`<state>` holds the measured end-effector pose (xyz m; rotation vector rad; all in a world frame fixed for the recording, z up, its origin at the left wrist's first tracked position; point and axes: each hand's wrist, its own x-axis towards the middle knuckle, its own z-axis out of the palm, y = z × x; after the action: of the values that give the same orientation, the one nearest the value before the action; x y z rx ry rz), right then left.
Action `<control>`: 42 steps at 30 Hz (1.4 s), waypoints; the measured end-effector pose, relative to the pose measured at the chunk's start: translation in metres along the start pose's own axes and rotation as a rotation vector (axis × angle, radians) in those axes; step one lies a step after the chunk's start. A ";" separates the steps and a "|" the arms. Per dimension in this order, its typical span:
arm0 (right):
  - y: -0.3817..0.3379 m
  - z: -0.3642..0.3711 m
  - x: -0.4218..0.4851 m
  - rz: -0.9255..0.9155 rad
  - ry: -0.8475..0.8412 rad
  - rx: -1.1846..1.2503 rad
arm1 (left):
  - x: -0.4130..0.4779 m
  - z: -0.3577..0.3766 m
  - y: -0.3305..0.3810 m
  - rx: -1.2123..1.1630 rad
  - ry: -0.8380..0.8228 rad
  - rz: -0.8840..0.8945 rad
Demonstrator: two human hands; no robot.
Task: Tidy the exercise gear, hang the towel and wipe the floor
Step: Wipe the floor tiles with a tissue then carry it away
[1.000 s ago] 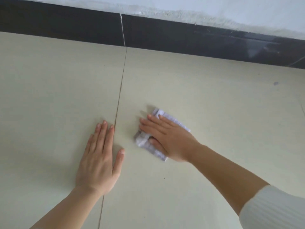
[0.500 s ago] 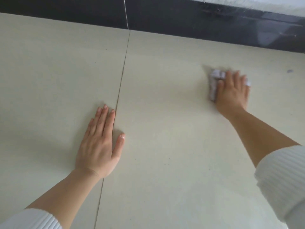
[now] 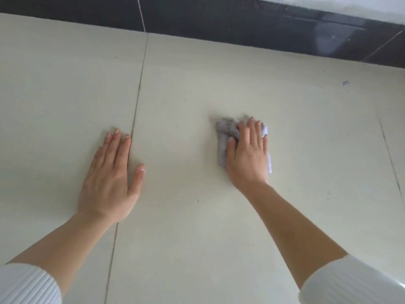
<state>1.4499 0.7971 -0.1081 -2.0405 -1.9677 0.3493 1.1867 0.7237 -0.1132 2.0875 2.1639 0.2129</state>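
Left grip (image 3: 109, 178): flat, fingers straight, holding nothing, braced on the floor (image 3: 197, 84). Cloth (image 3: 224, 139): small, soft, light, bunched on the tile right of centre; likely slides easily, best pinned from above. Right grip (image 3: 247, 159): fingers extended, pressing it down.

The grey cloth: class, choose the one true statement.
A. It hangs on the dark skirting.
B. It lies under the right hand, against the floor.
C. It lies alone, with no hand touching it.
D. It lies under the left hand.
B: the right hand lies on top of the cloth, pressing it to the floor, while the left hand rests flat on bare tile.
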 end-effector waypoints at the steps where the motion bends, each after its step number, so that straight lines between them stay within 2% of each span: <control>1: -0.010 0.002 -0.014 -0.103 -0.019 0.010 | 0.000 0.000 0.000 -0.002 0.013 0.007; 5: -0.009 -0.002 -0.061 -0.621 -0.213 -0.012 | 0.000 0.002 -0.001 -0.008 0.054 0.012; 7: 0.022 -0.013 -0.066 -0.758 -0.283 -0.080 | 0.000 0.004 -0.001 -0.005 0.060 0.007; 8: 0.043 -0.019 -0.063 -0.707 -0.264 -0.103 | 0.000 0.005 -0.001 0.004 0.063 0.007; 12: 0.133 -0.058 -0.038 -0.029 -0.058 -0.158 | -0.005 0.008 0.004 0.071 0.045 -0.017; 15: 0.170 -0.078 -0.038 0.344 0.003 -0.175 | -0.007 0.006 0.012 0.089 0.008 -0.096; 18: 0.154 -0.067 -0.061 0.595 0.146 -0.079 | -0.007 0.005 0.016 0.134 -0.031 -0.125; 20: 0.121 -0.049 -0.083 0.601 0.203 -0.049 | -0.007 0.006 0.015 0.163 -0.056 -0.135; 22: 0.081 -0.037 -0.107 0.414 0.196 -0.039 | -0.006 0.006 0.016 0.177 -0.066 -0.135; 27: 0.006 -0.009 -0.174 -0.196 -0.043 0.032 | -0.011 0.006 0.023 0.151 -0.103 -0.162; 30: 0.014 -0.013 -0.203 -0.693 -0.268 -0.020 | -0.024 0.006 0.020 0.100 -0.154 -0.108; 32: 0.043 -0.021 -0.195 -0.865 -0.324 -0.125 | -0.041 0.002 0.014 0.072 -0.183 -0.061; 33: 0.056 -0.025 -0.187 -0.828 -0.304 -0.162 | -0.053 0.000 0.011 0.054 -0.194 -0.046; 34: 0.069 -0.028 -0.175 -0.703 -0.256 -0.171 | -0.067 -0.002 0.009 0.033 -0.202 -0.045; 37: 0.085 -0.038 -0.132 -0.156 -0.080 -0.086 | -0.110 -0.009 0.001 -0.008 -0.242 -0.076; 39: 0.074 -0.032 -0.103 0.122 -0.002 -0.049 | -0.126 -0.012 -0.004 -0.009 -0.271 -0.063; 41: 0.046 -0.021 -0.081 0.306 0.024 -0.013 | -0.129 -0.013 -0.009 -0.006 -0.306 -0.056; 42: 0.028 -0.015 -0.077 0.300 0.020 -0.007 | -0.129 -0.013 -0.010 -0.005 -0.309 -0.055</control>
<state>1.4782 0.7186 -0.1063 -2.3373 -1.6517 0.3825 1.1787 0.5946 -0.1034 1.9068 2.0287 -0.1033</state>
